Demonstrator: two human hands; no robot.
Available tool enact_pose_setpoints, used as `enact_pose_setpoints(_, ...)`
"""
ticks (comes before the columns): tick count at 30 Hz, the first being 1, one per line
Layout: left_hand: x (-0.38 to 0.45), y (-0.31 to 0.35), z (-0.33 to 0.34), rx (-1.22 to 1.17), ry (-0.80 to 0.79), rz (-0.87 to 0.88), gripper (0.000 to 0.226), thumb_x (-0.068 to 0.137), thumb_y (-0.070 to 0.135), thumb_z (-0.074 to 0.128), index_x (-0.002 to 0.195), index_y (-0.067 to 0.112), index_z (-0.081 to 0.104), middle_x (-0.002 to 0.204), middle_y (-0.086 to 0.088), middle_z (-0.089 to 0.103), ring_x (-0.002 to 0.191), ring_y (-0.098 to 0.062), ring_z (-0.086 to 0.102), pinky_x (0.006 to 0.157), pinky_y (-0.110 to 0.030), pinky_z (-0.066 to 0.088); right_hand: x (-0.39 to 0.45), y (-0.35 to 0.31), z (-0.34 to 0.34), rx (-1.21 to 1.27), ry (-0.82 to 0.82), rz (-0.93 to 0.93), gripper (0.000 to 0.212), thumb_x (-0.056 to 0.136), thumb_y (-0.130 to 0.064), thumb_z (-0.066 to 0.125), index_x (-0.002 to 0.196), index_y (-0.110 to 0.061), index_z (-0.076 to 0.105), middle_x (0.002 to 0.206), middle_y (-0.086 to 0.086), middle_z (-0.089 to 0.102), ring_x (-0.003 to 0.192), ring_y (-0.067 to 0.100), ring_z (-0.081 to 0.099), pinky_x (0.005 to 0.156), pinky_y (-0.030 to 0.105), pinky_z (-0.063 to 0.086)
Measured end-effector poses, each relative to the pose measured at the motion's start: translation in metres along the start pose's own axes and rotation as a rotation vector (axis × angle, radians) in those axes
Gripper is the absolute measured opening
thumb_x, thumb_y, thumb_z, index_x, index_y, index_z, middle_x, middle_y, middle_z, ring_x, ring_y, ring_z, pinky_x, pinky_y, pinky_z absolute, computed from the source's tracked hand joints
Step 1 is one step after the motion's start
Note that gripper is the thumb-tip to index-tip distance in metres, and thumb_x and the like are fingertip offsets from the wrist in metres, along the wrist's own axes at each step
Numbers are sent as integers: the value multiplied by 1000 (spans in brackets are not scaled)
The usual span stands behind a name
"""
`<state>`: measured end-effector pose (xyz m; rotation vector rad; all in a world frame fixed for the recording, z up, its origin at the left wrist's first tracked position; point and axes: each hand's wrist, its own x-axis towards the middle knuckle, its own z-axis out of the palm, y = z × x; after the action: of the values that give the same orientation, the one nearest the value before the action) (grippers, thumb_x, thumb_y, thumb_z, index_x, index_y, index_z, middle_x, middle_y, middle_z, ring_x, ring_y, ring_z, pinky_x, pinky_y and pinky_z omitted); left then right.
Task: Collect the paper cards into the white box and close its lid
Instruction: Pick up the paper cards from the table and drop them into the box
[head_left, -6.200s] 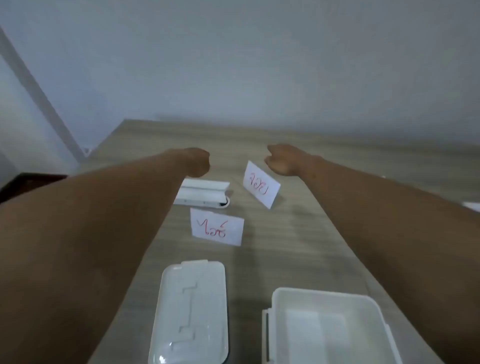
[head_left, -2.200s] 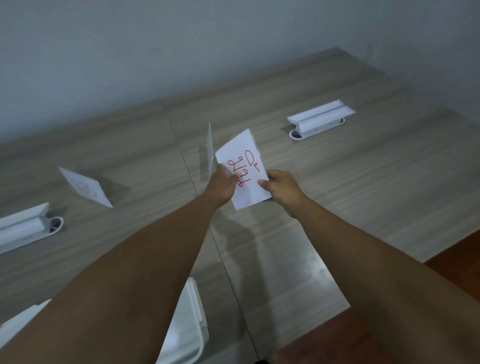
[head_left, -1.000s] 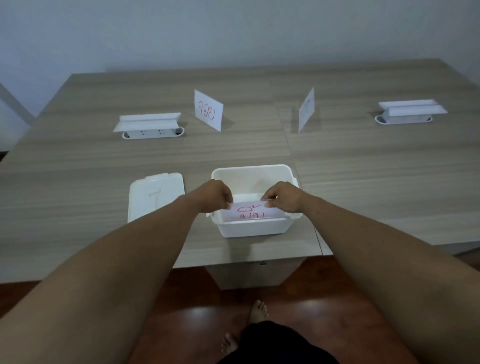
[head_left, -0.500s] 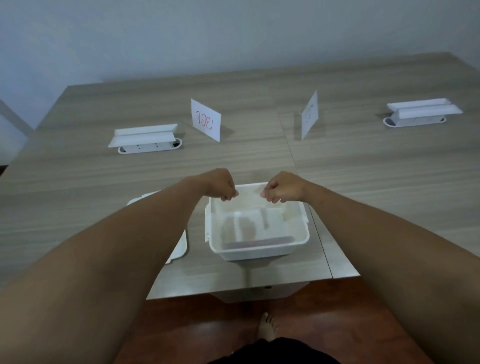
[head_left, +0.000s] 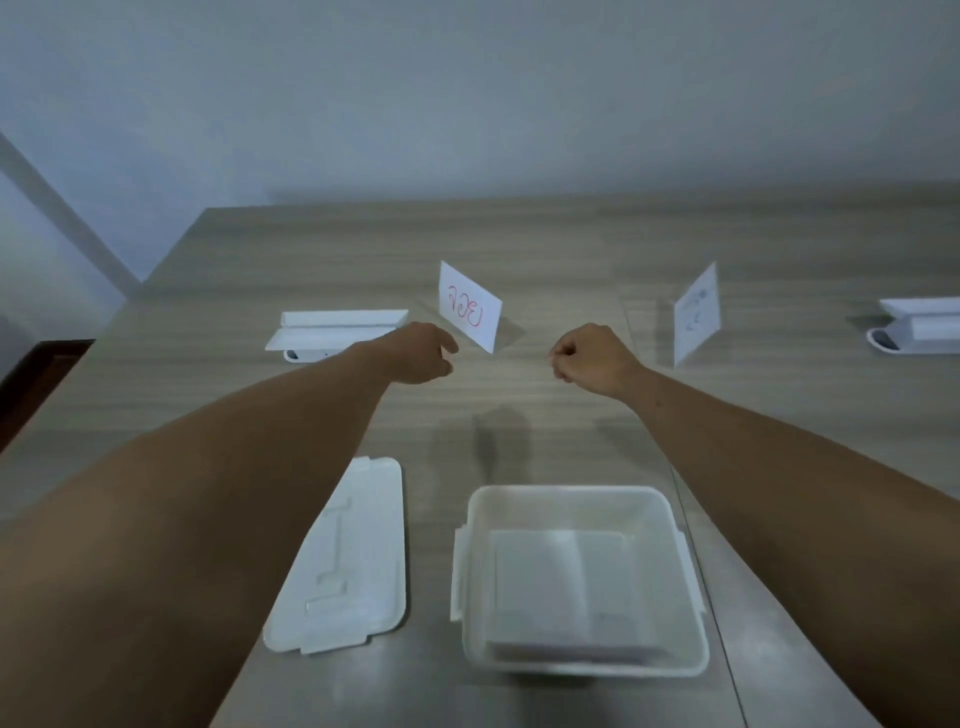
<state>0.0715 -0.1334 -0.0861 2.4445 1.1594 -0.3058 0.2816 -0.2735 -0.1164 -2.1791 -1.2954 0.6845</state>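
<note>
**Two empty hands reaching toward a standing card**

A wide wood-grain table (head_left: 571, 415) is filling the view. Near its front edge an open white plastic box (head_left: 691, 561) is sitting with flat paper already lying inside, and its white rectangular lid (head_left: 358, 566) is lying just left of it. Farther back, a folded white paper card with red writing (head_left: 469, 306) is standing upright; a second folded white card (head_left: 697, 310) is standing to its right. The left hand (head_left: 423, 353), loosely curled and holding nothing, is nearing the red-lettered card's lower corner. The right hand (head_left: 587, 356), also curled and empty, is hovering apart from both cards. A clumsy pinch could be toppling or creasing the light paper.
</note>
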Motion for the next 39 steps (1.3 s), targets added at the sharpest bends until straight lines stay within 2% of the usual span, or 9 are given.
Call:
enact_pose_setpoints(6, 88, -45, -25, 100, 9, 28, 61, 90, 30, 60, 147, 20, 40, 152, -6, 41, 139, -24, 41, 116, -38, 34, 88, -25, 15, -17, 79, 8, 22, 82, -12, 54, 82, -10, 76, 96, 3, 76, 92, 19, 69, 84, 34, 57)
enact_pose_setpoints(10, 165, -72, -40, 200, 41, 75, 65, 91, 27, 58, 150, 19, 32, 153, -10, 35, 140, -30, 38, 114, -42, 35, 152, -35, 36, -52, 74, 87, 30, 83, -10, 52, 106, -10, 72, 117, 6, 70, 110, 21, 63, 93, 27, 48)
enact_pose_setpoints(15, 264, -95, -48, 298, 147, 237, 74, 89, 14, 59, 153, 19, 23, 161, -10, 21, 146, -31, 28, 117, -46, 29, 233, -37, 76, -91, 30, 200, 54, 86, -12, 54, 138, -7, 47, 140, 12, 54, 129, 26, 50, 102, 28, 40)
enact_pose_setpoints(17, 296, -101, -40, 344, 148, 274, 76, 90, 12, 58, 154, 21, 19, 164, -9, 14, 150, -29, 18, 121, -47, 20, 256, -37, 97, -83, 41, 221, 46, 85, -9, 53, 131, -2, 51, 132, 16, 59, 122, 31, 54, 98, 34, 46)
enact_pose_setpoints(20, 316, -101, -21, 404, 146, 298, 64, 91, 14, 58, 149, 18, 31, 159, -11, 27, 150, -28, 19, 123, -48, 11, 266, -33, 123, -55, 170, 270, 11, 79, -6, 48, 83, -2, 58, 93, 16, 67, 86, 35, 62, 63, 32, 46)
enact_pose_setpoints(23, 318, -102, -10, 293, 254, 287, 42, 89, 9, 60, 130, 11, 55, 136, -16, 53, 135, -34, 42, 118, -41, 22, 258, -30, 134, 9, 306, 250, 14, 78, -3, 50, 80, 0, 63, 86, 17, 70, 81, 36, 63, 65, 38, 52)
enact_pose_setpoints(26, 308, -104, -15, 101, 242, 264, 26, 83, 10, 66, 109, 11, 69, 116, -16, 66, 115, -36, 58, 94, -39, 46, 242, -32, 123, -49, 347, 119, 18, 83, -5, 53, 91, -1, 69, 92, 18, 72, 90, 37, 64, 77, 41, 52)
enact_pose_setpoints(29, 288, -100, -31, -34, 203, 272, 20, 78, 14, 72, 98, 10, 73, 104, -13, 72, 99, -33, 65, 79, -33, 48, 226, -35, 98, -114, 361, -2, 23, 88, -9, 57, 105, -2, 71, 107, 18, 72, 104, 34, 64, 90, 36, 48)
enact_pose_setpoints(39, 130, -36, -39, -257, 317, 227, 25, 80, 15, 75, 104, 5, 76, 104, -13, 76, 99, -26, 69, 82, -27, 47, 111, -35, 16, -150, 363, -165, 32, 93, -14, 56, 122, -4, 65, 102, 19, 62, 102, 32, 60, 87, 27, 41)
